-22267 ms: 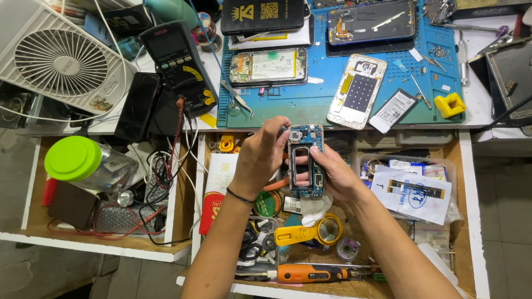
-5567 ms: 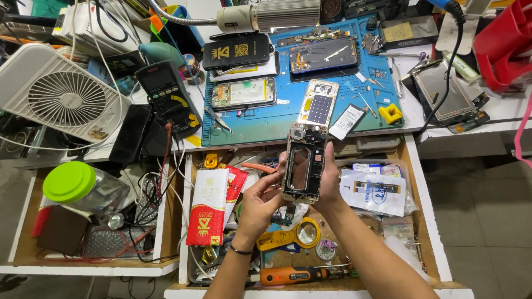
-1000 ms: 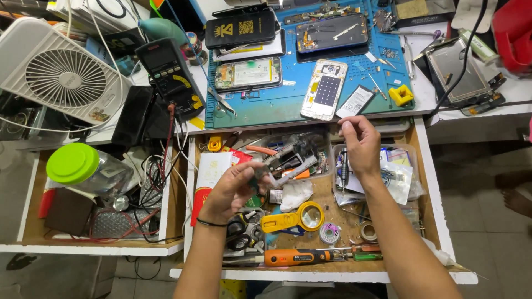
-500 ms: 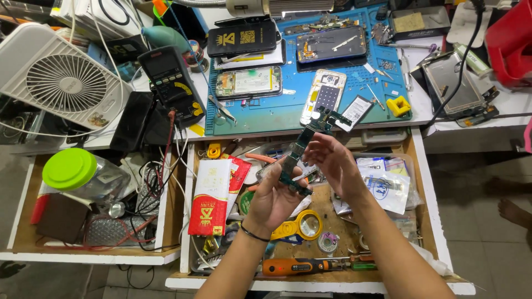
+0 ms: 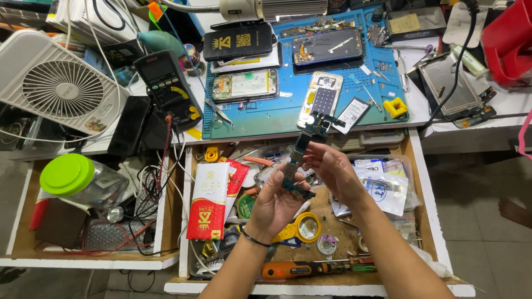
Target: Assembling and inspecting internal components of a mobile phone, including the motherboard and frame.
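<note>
Holding a narrow phone circuit board (image 5: 302, 158) above the open drawer (image 5: 424, 210), both hands pinch it — left hand (image 5: 277, 202) at the lower end, right hand (image 5: 332, 174) along one edge. Judged light, rigid, fragile — best gripped by the edges. Forearms angle upward, palms facing inward.

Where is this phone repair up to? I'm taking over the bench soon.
Done: the circuit board is out of any phone. In hand: the left hand and right hand hold it over the open drawer. Left: opened phones lie unassembled on the blue mat.
</note>
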